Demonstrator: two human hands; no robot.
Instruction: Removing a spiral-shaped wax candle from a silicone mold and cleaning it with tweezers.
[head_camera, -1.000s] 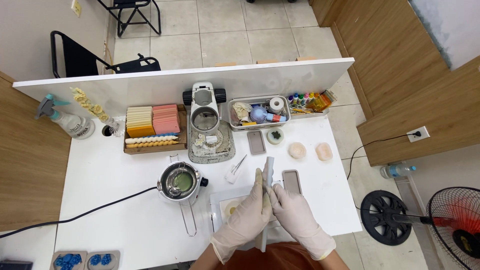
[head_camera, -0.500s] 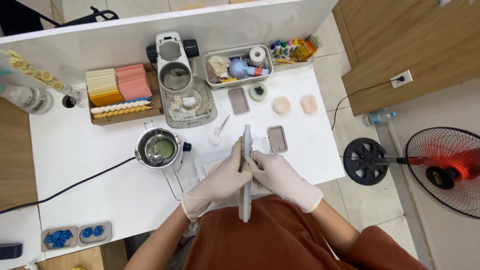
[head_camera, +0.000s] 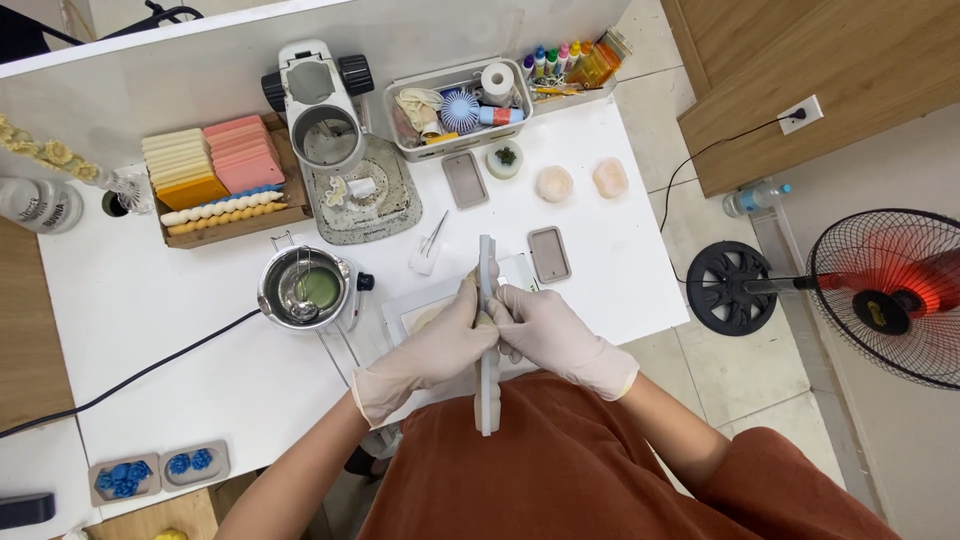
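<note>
Both my hands wear pale gloves and hold a long grey mould (head_camera: 487, 340) edge-on above the white table's (head_camera: 160, 330) near edge. My left hand (head_camera: 425, 350) grips the mould from the left, fingers curled around its middle. On the opposite side my right hand (head_camera: 550, 335) presses against it. The mould runs from near my lap up toward the table's middle. Under the hands lies a white tray (head_camera: 425, 305) with a pale round piece on it.
A small melting pot (head_camera: 305, 288) with green liquid and a black cord sits left of the hands. Behind stand a press-like machine (head_camera: 330, 125), a wooden box of wax sheets (head_camera: 215, 180), a supply bin (head_camera: 455, 105), grey rectangular moulds (head_camera: 548, 253), and round pale pieces (head_camera: 553, 183). A fan (head_camera: 880, 300) stands on the floor at right.
The view has tilted down and moved closer, showing more of my lap. My hands still hold the long mould in much the same grip.
</note>
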